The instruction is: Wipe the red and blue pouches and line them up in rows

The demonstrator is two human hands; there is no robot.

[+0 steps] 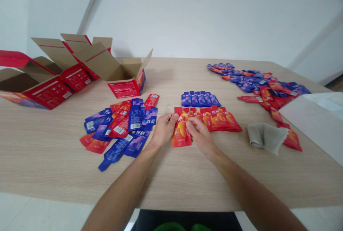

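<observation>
A red pouch with orange fruit printed on it is held upright between my two hands, just over the table. My left hand pinches its left edge near the top. The right edge is gripped by my right hand, thumb on the front. Behind that hand several red pouches lie overlapped in a row. A neat row of blue pouches lies just beyond them. Left of my left hand is a loose pile of red and blue pouches, with a blue pouch on top.
Open red cardboard boxes stand at the back left, flaps up. A long heap of mixed pouches stretches along the right side. A folded grey cloth lies right of the red row, near a white sheet at the table's right edge.
</observation>
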